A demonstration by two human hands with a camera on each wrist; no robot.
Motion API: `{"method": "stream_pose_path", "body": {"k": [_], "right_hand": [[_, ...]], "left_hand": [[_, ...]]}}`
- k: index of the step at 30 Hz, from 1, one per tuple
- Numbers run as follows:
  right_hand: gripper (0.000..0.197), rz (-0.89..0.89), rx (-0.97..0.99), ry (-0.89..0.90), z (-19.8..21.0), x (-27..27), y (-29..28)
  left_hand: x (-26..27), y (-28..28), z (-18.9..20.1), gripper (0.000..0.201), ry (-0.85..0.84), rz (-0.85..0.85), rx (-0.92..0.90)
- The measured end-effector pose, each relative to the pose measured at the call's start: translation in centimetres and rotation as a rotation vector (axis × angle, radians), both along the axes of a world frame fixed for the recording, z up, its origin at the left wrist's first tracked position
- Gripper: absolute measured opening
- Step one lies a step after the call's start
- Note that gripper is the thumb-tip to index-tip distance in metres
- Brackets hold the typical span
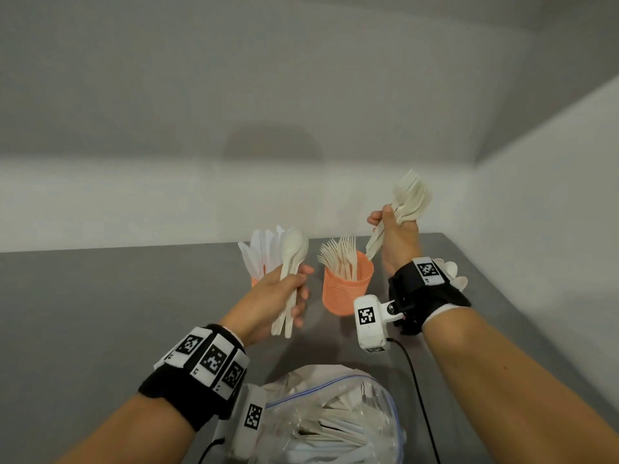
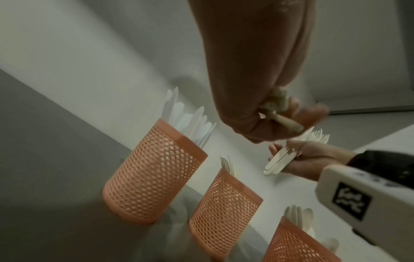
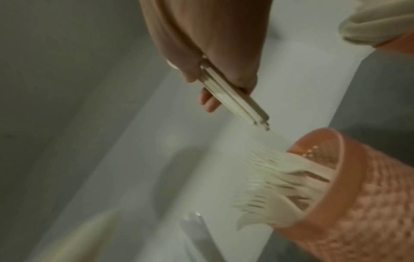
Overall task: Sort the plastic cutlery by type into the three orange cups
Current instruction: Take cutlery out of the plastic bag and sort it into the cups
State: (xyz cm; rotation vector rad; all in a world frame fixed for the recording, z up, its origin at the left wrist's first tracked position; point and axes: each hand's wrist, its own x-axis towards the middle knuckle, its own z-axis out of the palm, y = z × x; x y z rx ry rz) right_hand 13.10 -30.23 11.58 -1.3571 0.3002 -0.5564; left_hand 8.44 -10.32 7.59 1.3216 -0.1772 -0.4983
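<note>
At the bottom centre of the head view, nearest the person, a clear zip-top plastic bag point(image 1: 331, 416) lies on the grey surface point(image 1: 100, 313) and holds unsorted white cutlery.

Above it, left of centre, the left hand point(image 1: 278, 296) is clenched around a small bundle of cream plastic spoons point(image 1: 292, 262), bowls up and handles hanging below the fingers. At the upper right, the right hand point(image 1: 395, 236) grasps a mixed-looking bundle of cream cutlery point(image 1: 410, 199), raised well above the cups; the types in it cannot be told for certain.

Beyond the hands stand three orange mesh cups. The middle cup point(image 1: 346, 283) holds cream forks, tines up. The left cup point(image 2: 154, 173), largely hidden behind the left hand in the head view, holds white knives. The right cup point(image 2: 302, 242), hidden behind the right wrist in the head view, holds spoons.

Judged step: depositing the spoons. Recommended procedure: carry the left-hand bundle across to the right cup, align the handles downward over the opening, and release only once the ends are inside the rim.

Obstructions: the raised right forearm and its wrist camera point(image 1: 370, 321) stand between the left hand and the right cup. The fork tines project above the middle cup and may snag a passing bundle.
</note>
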Motion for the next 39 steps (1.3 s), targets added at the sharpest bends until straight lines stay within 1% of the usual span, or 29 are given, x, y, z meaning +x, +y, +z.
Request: {"method": "stream_pose_path", "body": {"k": [2,4,6,7,8,10,11,13,14,15,16,17,18,19,20,21,22,24,25,26,29,31,32,33,35,37,38,39], "right_hand": [[0.021,-0.005,-0.105,0.042,-1.5,0.8,0.3],[0.009,0.06,-0.154,0.087,-3.1,1.0,0.8],[0.037,0.116,-0.141,0.083,-4.5,1.3,1.0],[0.043,0.118,-0.167,0.083,-4.9,1.3,1.1],[0.041,0.112,-0.223,0.099,-5.1,1.3,1.1],[0.021,0.102,-0.42,0.176,-5.6,1.6,1.2],[0.016,0.124,-0.558,0.229,-5.8,1.6,1.2],[0.022,0.177,-0.82,0.302,-6.5,1.8,1.1],[0.021,0.184,-0.891,0.308,-6.4,1.7,1.1],[0.023,0.172,-0.913,0.289,-6.3,1.6,1.0],[0.032,0.146,-0.906,0.238,-5.8,1.3,1.0],[0.04,0.108,-0.895,0.137,-5.2,1.1,0.9],[0.042,0.065,-0.894,0.03,-4.3,0.7,1.1],[0.038,0.041,-0.894,-0.074,-3.5,0.3,1.5],[0.03,0.064,-0.869,-0.134,-2.6,-0.2,2.1],[0.021,0.152,-0.823,-0.138,-1.6,-0.9,2.8],[0.016,0.295,-0.75,-0.078,-0.6,-1.5,3.6],[0.015,0.617,-0.557,0.089,0.4,-2.5,4.8],[0.015,0.716,-0.457,0.133,0.6,-2.9,5.2],[0.016,0.747,-0.387,0.145,0.8,-3.2,5.2],[0.007,0.668,-0.278,0.158,1.1,-3.5,4.8],[0.01,0.606,-0.287,0.17,1.6,-3.3,4.2],[0.011,0.542,-0.308,0.162,1.9,-3.1,3.7],[0.011,0.444,-0.325,0.132,2.2,-2.9,3.1],[0.012,0.183,-0.369,0.023,3.0,-2.2,1.6],[0.015,-0.063,-0.461,-0.077,3.0,-1.4,0.1],[0.016,-0.139,-0.541,-0.098,2.5,-1.1,-0.5],[0.018,-0.172,-0.633,-0.094,1.7,-0.8,-0.8]], "left_hand": [[0.1,0.0,0.2,0.023,0.032,-0.046,-0.027],[0.1,0.2,0.3,0.027,0.079,-0.11,-0.075],[0.2,0.7,0.4,0.03,0.108,-0.156,-0.123],[0.3,1.0,0.4,0.031,0.122,-0.174,-0.147],[0.4,1.2,0.4,0.032,0.137,-0.19,-0.174],[0.5,1.5,0.3,0.033,0.154,-0.209,-0.231],[0.6,1.6,0.2,0.035,0.154,-0.218,-0.268],[0.8,1.7,-0.3,0.048,0.159,-0.259,-0.364],[1.0,1.8,-0.5,0.056,0.173,-0.292,-0.411],[1.1,1.9,-0.6,0.061,0.192,-0.327,-0.45],[1.1,1.9,-0.6,0.064,0.208,-0.361,-0.483],[1.1,1.9,-0.6,0.065,0.219,-0.386,-0.508],[1.1,1.9,-0.6,0.064,0.224,-0.398,-0.524],[1.1,1.9,-0.5,0.064,0.224,-0.4,-0.531],[1.0,1.8,-0.4,0.062,0.223,-0.401,-0.533],[1.1,1.7,-0.4,0.061,0.221,-0.395,-0.529],[1.0,1.6,-0.3,0.059,0.216,-0.391,-0.516],[0.7,1.1,0.0,0.05,0.195,-0.379,-0.464],[0.4,0.9,0.2,0.043,0.176,-0.372,-0.427],[0.2,0.7,0.4,0.039,0.159,-0.358,-0.396],[-0.1,0.3,0.8,0.039,0.149,-0.277,-0.358],[0.0,0.2,0.9,0.035,0.16,-0.212,-0.324],[0.0,0.1,0.9,0.033,0.168,-0.172,-0.316],[0.2,0.1,0.8,0.033,0.174,-0.125,-0.305],[0.4,0.0,0.6,0.03,0.162,-0.038,-0.252],[0.5,-0.1,0.4,0.026,0.129,-0.001,-0.17],[0.4,-0.2,0.5,0.024,0.113,0.002,-0.138],[0.3,-0.3,0.6,0.023,0.096,-0.005,-0.116]]}}
